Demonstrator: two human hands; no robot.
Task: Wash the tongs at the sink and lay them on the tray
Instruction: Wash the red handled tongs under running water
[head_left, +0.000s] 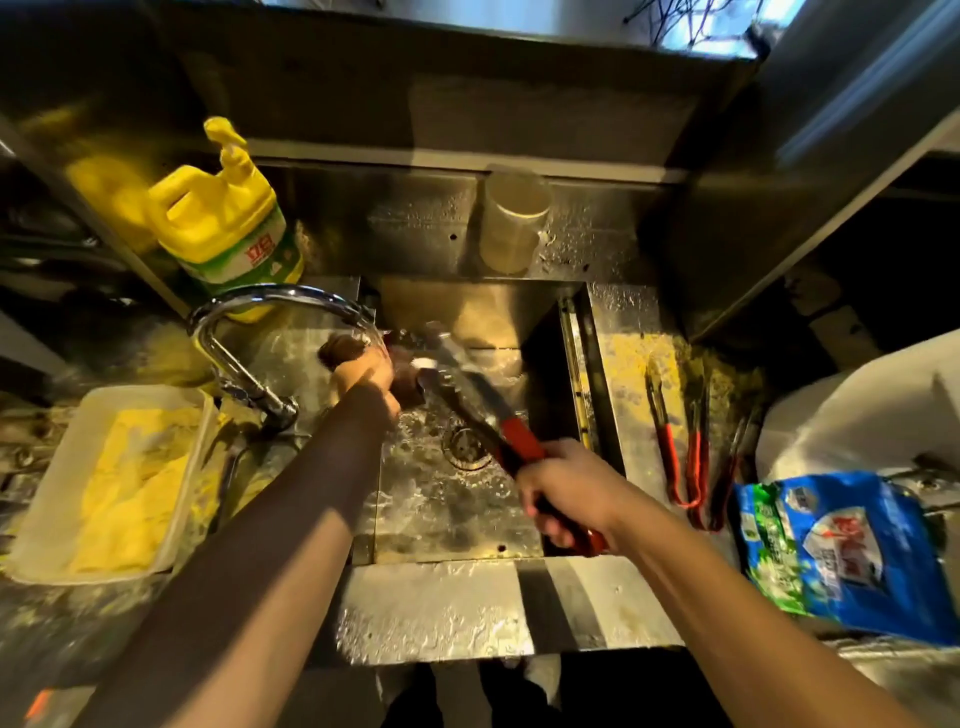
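Our right hand (563, 491) is closed on the red handles of the tongs (467, 400), tips under the tap (270, 306) over the sink (457, 499). Our left hand (366, 371) clutches a scrubber (343, 348) against them. Wet handles could slip and drop.

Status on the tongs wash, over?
Right hand shut on tongs by the red grip, tips under the faucet. Left hand scrubbing the tips over the sink. Not yet laid down. Nothing blocking.

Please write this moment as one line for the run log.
phase: washing | right hand: holds tongs by red handle | left hand: scrubs tips under faucet | sink | tray: not reached
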